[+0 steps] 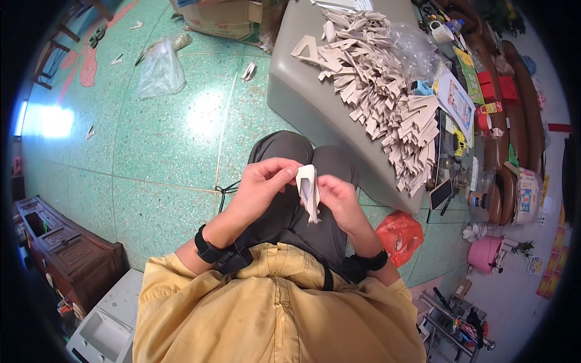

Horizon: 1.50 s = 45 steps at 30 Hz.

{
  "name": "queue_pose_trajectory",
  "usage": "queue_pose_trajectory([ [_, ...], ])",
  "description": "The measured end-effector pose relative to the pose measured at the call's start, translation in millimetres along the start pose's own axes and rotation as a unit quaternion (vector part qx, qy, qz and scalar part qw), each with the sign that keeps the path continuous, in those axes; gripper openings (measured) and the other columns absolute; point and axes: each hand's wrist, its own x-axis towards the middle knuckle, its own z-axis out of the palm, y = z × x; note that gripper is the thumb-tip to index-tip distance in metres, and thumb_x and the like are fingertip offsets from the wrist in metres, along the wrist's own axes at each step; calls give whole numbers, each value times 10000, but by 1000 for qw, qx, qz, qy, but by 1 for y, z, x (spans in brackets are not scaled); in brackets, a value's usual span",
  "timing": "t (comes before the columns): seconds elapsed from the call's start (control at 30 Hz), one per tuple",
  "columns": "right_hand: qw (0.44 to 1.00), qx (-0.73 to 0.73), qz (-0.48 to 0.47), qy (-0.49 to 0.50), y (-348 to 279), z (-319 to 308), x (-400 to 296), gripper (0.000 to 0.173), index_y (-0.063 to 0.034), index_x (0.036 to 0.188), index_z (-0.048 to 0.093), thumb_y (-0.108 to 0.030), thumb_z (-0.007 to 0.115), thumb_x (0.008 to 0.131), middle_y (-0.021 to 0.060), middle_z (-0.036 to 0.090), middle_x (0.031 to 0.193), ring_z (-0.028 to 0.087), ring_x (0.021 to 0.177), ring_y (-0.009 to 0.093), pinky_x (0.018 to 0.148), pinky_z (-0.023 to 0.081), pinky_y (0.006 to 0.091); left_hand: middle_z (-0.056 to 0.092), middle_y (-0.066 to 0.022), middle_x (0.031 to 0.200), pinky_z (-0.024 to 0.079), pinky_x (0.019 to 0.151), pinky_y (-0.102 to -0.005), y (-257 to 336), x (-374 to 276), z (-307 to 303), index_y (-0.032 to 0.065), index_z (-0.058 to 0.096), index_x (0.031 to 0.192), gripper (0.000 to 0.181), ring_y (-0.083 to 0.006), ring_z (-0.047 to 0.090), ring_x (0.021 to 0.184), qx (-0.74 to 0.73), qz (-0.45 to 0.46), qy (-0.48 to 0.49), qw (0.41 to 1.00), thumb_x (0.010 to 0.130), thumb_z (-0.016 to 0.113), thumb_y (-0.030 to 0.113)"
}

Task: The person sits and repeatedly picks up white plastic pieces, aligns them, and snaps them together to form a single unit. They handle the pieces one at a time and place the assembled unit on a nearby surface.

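Over my lap, my left hand (265, 183) pinches the upper end of a small cream folded piece (307, 183) between thumb and fingers. The piece hangs narrow, with an opening in its middle; its material is hard to tell, perhaps cloth or soft leather. My right hand (338, 195) grips the piece's right edge with curled fingers, whose tips are partly hidden. To the right of my knees, a large heap of similar cream pieces (367, 77) lies on a grey upholstered stool (299, 86). Some of those are triangular with a cut-out.
A glass-topped table with a mug (441, 31), a phone (440, 194) and papers (456, 97) adjoins the stool. A red plastic bag (399, 238) lies on the floor at right. A clear plastic bag (161, 72) and scattered cream scraps (248, 71) lie on the green floor (159, 149).
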Motion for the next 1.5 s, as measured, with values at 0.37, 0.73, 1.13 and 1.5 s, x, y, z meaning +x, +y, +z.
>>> queue_pose_trajectory([
  [0.37, 933, -300, -151, 132, -23, 25, -2, 194, 1, 970, 626, 1, 711, 796, 32, 601, 827, 552, 680, 79, 633, 463, 224, 677, -39, 923, 510, 756, -241, 3, -5, 9, -39, 652, 1072, 216, -82, 611, 838, 67, 23, -18, 997, 947, 594, 126],
  [0.73, 955, -234, -119, 137, -9, 20, 0, 171, -8, 916, 623, -36, 733, 789, 21, 586, 785, 533, 622, 47, 561, 448, 206, 683, -43, 916, 509, 728, -232, 3, -6, 7, -26, 666, 1073, 209, -75, 609, 826, 139, 8, -42, 989, 938, 610, 124],
  [1.13, 999, -35, -17, 36, -10, 2, 1, 108, 21, 898, 626, -79, 664, 894, 35, 658, 830, 607, 759, 56, 662, 497, 210, 662, -28, 807, 495, 613, -211, 9, 0, 6, -30, 676, 989, 181, -60, 589, 708, 104, -82, -73, 989, 934, 616, 132],
  [1.5, 997, 46, 13, 52, -9, 1, -1, 105, 28, 870, 617, -67, 643, 905, 40, 659, 806, 589, 705, 48, 630, 482, 196, 647, -9, 796, 471, 649, -218, -3, 3, 12, -25, 667, 911, 142, -58, 564, 723, 158, -28, -41, 986, 926, 626, 109],
])
